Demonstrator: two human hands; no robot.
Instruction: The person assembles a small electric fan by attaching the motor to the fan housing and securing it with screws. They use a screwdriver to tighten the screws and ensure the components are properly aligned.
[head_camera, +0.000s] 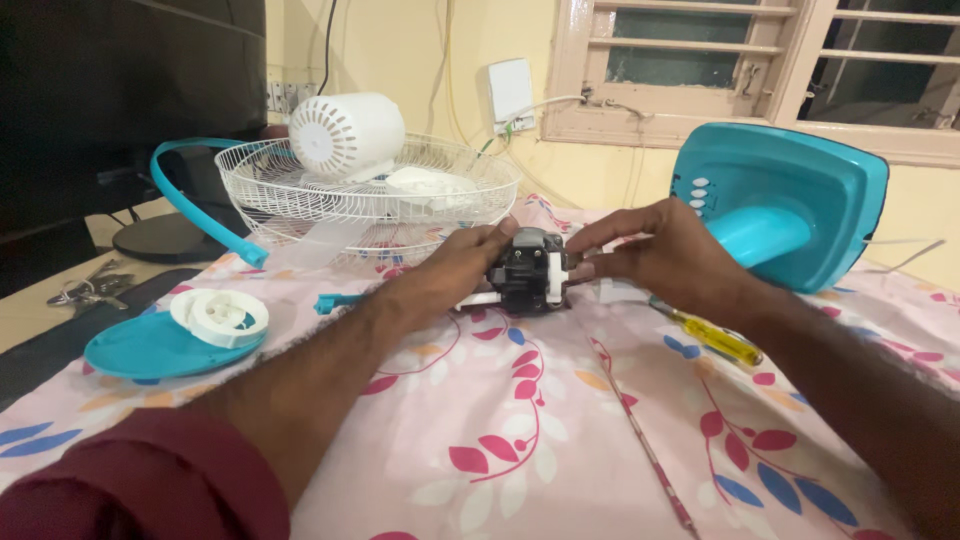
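The motor (528, 271) is gripped between both closed hands, the left hand (462, 262) on its left side, the right hand (655, 248) opposite, shaft axis running left–right.

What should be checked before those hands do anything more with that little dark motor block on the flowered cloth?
1. Both hands on the motor block: ok, left hand and right hand grip it from either side.
2. Block supported: ok, it sits low over the flowered cloth.
3. Screwdriver within reach: ok, it lies just by the right hand.
4. Wire fan guard out of the way: ok, behind the hands.
5. Loose screws accounted for: cannot tell.
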